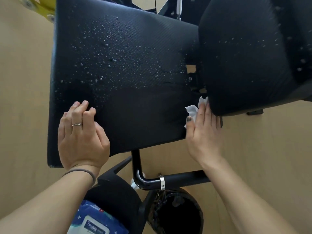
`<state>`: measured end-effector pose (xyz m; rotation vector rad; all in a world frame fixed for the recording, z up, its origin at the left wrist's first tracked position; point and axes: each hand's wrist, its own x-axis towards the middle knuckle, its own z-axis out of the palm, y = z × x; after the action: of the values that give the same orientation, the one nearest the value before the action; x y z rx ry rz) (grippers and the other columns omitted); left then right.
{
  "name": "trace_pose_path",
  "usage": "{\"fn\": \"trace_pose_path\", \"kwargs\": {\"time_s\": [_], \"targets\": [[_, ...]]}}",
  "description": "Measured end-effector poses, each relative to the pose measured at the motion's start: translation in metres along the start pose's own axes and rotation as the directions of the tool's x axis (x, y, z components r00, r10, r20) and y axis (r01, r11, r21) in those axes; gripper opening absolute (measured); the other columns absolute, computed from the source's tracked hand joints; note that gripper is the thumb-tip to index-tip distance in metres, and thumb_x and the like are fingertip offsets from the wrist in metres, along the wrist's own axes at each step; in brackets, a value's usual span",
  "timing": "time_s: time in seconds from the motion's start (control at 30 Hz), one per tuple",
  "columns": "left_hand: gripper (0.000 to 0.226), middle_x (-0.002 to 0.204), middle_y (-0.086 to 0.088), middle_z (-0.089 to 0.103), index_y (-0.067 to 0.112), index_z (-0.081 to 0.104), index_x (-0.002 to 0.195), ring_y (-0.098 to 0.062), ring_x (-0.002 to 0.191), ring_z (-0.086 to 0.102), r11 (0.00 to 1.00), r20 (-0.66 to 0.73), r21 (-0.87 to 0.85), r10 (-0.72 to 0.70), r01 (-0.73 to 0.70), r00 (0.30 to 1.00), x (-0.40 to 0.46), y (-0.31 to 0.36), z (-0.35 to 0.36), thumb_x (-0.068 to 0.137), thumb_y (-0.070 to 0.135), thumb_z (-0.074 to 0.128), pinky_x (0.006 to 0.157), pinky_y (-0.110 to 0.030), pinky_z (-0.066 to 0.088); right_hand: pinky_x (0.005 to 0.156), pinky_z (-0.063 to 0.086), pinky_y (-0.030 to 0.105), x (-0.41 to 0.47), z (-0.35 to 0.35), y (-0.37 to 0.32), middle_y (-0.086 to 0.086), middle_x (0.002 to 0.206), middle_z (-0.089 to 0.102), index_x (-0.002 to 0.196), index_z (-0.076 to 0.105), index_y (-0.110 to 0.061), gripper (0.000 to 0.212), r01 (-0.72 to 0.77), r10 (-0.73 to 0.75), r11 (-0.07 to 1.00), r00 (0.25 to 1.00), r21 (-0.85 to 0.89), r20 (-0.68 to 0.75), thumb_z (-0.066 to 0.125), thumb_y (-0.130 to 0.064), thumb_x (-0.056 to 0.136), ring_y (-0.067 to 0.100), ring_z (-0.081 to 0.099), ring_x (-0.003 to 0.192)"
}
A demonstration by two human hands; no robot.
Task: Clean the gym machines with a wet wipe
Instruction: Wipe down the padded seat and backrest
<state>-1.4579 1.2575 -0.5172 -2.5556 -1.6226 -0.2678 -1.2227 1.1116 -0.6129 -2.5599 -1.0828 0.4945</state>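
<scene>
A black padded seat (128, 78) of a gym machine fills the middle of the view, its far half speckled with water droplets and its near half smooth. My left hand (81, 137) rests flat on the seat's near left corner, fingers curled, holding nothing. My right hand (204, 130) presses a crumpled white wet wipe (194, 110) against the seat's right edge, just under a second black pad (244, 53) that also carries droplets.
A blue pack of wet wipes (96, 220) lies on a black pad at the bottom left. A black bin with a liner (177, 211) stands on the tan floor below the seat. A black tube with a handle (168, 180) juts out under the seat.
</scene>
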Motion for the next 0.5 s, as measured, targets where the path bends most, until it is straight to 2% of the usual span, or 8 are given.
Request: {"fn": "trace_pose_path", "kwargs": {"time_s": [0.07,0.13,0.2,0.27,0.3,0.33,0.43,0.5], "targets": [[0.038,0.146,-0.012,0.048,0.007,0.054,0.125,-0.032,0.141,0.039,1.000,-0.007,0.002,0.006,-0.006,1.000,0.001,0.000,0.000,0.095,0.020,0.036,0.121,-0.048,0.024,0.126,0.009,0.046,-0.004,0.006,-0.037,0.015,0.169,0.000,0.160,0.006,-0.003,0.075,0.038,-0.038,0.998,0.999,0.044,0.005,-0.002,-0.052,0.103,0.026,-0.001,0.157],[0.037,0.146,-0.012,0.049,0.007,0.055,0.125,-0.032,0.141,0.040,1.000,-0.010,0.005,0.014,-0.013,1.000,0.001,-0.001,0.001,0.095,0.020,0.037,0.121,-0.048,0.024,0.127,0.001,0.044,-0.017,0.011,-0.079,0.013,0.169,-0.008,0.160,0.000,-0.004,0.072,0.227,-0.231,0.972,0.971,0.067,0.055,-0.002,-0.049,0.104,0.024,-0.011,0.156],[0.036,0.145,-0.012,0.049,0.006,0.055,0.125,-0.032,0.141,0.040,1.000,-0.018,0.013,0.017,-0.017,1.000,0.000,-0.002,0.002,0.095,0.018,0.038,0.121,-0.048,0.025,0.126,-0.008,0.039,-0.031,0.013,-0.106,0.009,0.168,-0.016,0.160,-0.006,-0.009,0.067,0.417,-0.425,0.905,0.894,0.084,0.145,0.004,-0.049,0.106,0.020,-0.018,0.155],[0.036,0.145,-0.012,0.049,0.006,0.055,0.124,-0.033,0.141,0.040,1.000,-0.021,0.013,0.015,-0.015,1.000,0.000,-0.002,0.002,0.094,0.016,0.039,0.121,-0.049,0.025,0.126,-0.009,0.038,-0.025,0.006,-0.104,0.008,0.168,-0.014,0.160,-0.004,-0.010,0.066,0.548,-0.549,0.834,0.818,0.056,0.170,0.006,-0.048,0.107,0.019,-0.016,0.155],[0.036,0.145,-0.012,0.049,0.006,0.055,0.124,-0.033,0.141,0.040,1.000,-0.017,0.010,0.016,-0.016,1.000,0.000,-0.002,0.002,0.094,0.017,0.039,0.121,-0.049,0.025,0.126,-0.009,0.037,-0.012,0.003,-0.094,0.008,0.168,-0.012,0.160,-0.003,-0.010,0.066,0.562,-0.556,0.827,0.813,0.018,0.174,0.007,-0.048,0.106,0.020,-0.014,0.155],[0.036,0.145,-0.012,0.049,0.006,0.054,0.125,-0.033,0.141,0.040,1.000,-0.010,0.009,0.016,-0.015,1.000,0.001,-0.002,0.002,0.094,0.018,0.038,0.121,-0.049,0.025,0.126,-0.009,0.037,0.007,0.002,-0.083,0.009,0.168,-0.011,0.160,-0.003,-0.010,0.067,0.524,-0.514,0.852,0.841,-0.015,0.170,0.008,-0.047,0.106,0.020,-0.013,0.155],[0.037,0.146,-0.012,0.047,0.007,0.053,0.126,-0.033,0.141,0.039,1.000,-0.001,0.015,0.021,-0.021,1.000,0.000,-0.002,0.001,0.095,0.019,0.038,0.120,-0.049,0.025,0.126,-0.007,0.038,0.073,-0.006,-0.064,0.012,0.169,-0.011,0.160,-0.003,-0.005,0.070,0.212,-0.203,0.976,0.970,-0.059,0.133,0.005,-0.047,0.103,0.022,-0.012,0.156],[0.036,0.146,-0.012,0.047,0.006,0.054,0.125,-0.033,0.141,0.039,1.000,-0.006,0.017,0.024,-0.024,1.000,0.000,-0.003,0.003,0.095,0.018,0.039,0.120,-0.049,0.025,0.127,-0.004,0.041,0.079,-0.002,-0.086,0.019,0.168,-0.005,0.158,0.003,0.002,0.073,0.166,-0.161,0.985,0.981,-0.046,0.106,0.003,-0.045,0.102,0.029,-0.006,0.156]]}}
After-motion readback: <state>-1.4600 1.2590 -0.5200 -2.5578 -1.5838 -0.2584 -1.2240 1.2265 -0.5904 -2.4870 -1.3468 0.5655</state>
